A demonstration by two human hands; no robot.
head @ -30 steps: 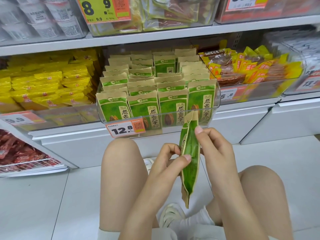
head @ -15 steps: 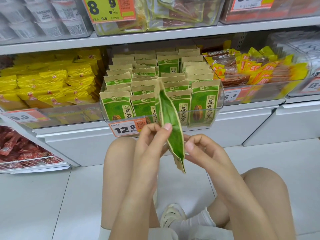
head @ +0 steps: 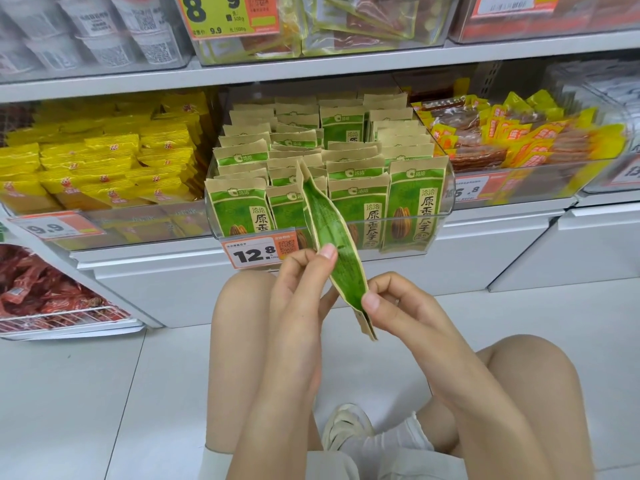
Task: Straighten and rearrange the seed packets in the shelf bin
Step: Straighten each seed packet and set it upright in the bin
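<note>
Nearest to the camera you've got bare knees and a sneaker (head: 346, 429) on the white floor (head: 69, 393), person crouched in front of the shelving.

Just above that, both hands are on one loose seed packet (head: 329, 237). What changed: a second ago it hung low between the hands, pointing down toward the floor; now it's been lifted and tipped so its top corner sits up in front of the bin (head: 446, 188), overlapping the front row. My read is it's about to go back in, so this is the re-insert step rather than more inspecting.

Grip details: the left hand (head: 298, 292) pinches the packet around its middle, fingers (head: 327, 252) curled with a fingertip pressed on the green face. The right hand (head: 398, 306) pinches the lower edge near the bottom seal, thumb on the front. So both sets of fingers are clamped on it, and the packet runs diagonally, edge-on to the camera, bottom seal poking out below the right thumb.

Further back, the clear bin holds rows of upright matching packets (head: 415, 206), the front row mostly neat, the middle rows a bit uneven and leaning. There's a price tag (head: 256, 249) reading 12.8 clipped to the bin's front. Yellow snack bags (head: 104, 168) sit in the neighbouring bin to the left, orange-and-yellow ones to the right.
</note>
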